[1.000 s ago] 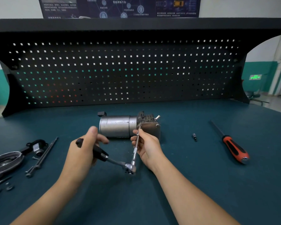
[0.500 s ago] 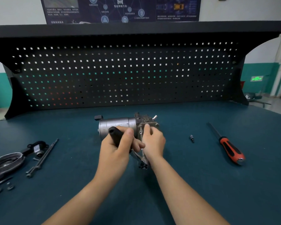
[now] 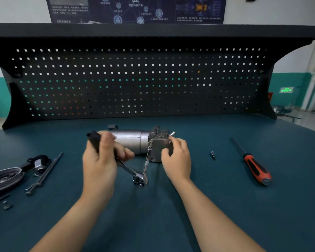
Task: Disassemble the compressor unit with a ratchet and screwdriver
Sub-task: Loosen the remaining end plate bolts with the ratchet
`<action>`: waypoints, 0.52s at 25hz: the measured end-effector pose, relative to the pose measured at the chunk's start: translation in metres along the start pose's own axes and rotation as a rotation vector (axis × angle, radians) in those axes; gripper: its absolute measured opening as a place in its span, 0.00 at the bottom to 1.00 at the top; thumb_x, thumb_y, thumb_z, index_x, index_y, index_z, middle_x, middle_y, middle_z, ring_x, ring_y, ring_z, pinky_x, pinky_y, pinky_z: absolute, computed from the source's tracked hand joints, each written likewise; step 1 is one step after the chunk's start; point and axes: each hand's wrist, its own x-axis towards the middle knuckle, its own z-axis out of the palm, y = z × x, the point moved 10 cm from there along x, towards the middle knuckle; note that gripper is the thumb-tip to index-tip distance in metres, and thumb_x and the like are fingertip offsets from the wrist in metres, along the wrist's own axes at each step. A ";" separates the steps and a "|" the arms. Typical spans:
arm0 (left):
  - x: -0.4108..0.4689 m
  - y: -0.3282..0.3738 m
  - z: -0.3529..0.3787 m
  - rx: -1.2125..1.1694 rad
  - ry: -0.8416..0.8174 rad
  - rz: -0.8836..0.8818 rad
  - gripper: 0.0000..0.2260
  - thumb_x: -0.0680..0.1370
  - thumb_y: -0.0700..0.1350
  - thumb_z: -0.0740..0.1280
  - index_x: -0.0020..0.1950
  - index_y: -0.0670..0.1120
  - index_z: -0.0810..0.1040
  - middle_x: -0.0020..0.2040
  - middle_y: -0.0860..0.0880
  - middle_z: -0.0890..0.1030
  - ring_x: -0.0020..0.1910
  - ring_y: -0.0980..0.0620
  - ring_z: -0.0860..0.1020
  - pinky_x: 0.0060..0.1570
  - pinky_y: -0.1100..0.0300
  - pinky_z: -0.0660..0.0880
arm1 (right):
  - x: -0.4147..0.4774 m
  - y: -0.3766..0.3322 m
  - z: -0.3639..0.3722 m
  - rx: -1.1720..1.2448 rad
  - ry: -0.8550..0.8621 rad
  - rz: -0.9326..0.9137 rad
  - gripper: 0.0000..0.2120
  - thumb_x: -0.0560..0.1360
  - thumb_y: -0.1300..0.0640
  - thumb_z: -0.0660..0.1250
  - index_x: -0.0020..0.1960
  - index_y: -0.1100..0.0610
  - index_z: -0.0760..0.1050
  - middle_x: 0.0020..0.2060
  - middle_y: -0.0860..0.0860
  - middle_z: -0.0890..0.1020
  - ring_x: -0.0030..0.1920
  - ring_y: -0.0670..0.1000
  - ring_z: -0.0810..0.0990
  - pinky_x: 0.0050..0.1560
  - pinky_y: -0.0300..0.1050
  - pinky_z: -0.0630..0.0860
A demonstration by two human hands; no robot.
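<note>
The compressor unit (image 3: 133,140), a silver cylinder with a grey block head at its right end, lies on the dark teal bench. My right hand (image 3: 176,157) grips the block head from the right side. My left hand (image 3: 100,159) grips the black handle of the ratchet (image 3: 135,174). The ratchet's head sits low near the bench, and its long extension (image 3: 147,159) rises to a bolt on the block's front face. An orange-handled screwdriver (image 3: 253,164) lies on the bench to the right, untouched.
A small bit (image 3: 212,155) lies between the compressor and the screwdriver. At the left lie two long bolts (image 3: 44,173), a black bracket (image 3: 37,162), a round metal cover (image 3: 4,179) and small washers (image 3: 6,206). A black pegboard (image 3: 135,79) walls the back.
My left hand swung the ratchet handle from the left up toward the compressor and partway back. My right hand left the extension and now grips the block head.
</note>
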 end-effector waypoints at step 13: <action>0.012 -0.039 -0.064 -0.273 0.423 -0.361 0.15 0.78 0.49 0.61 0.34 0.49 0.61 0.20 0.55 0.58 0.18 0.57 0.56 0.18 0.67 0.54 | -0.045 -0.031 0.054 0.377 -0.207 0.266 0.10 0.79 0.55 0.58 0.41 0.56 0.72 0.38 0.53 0.79 0.36 0.52 0.78 0.33 0.42 0.69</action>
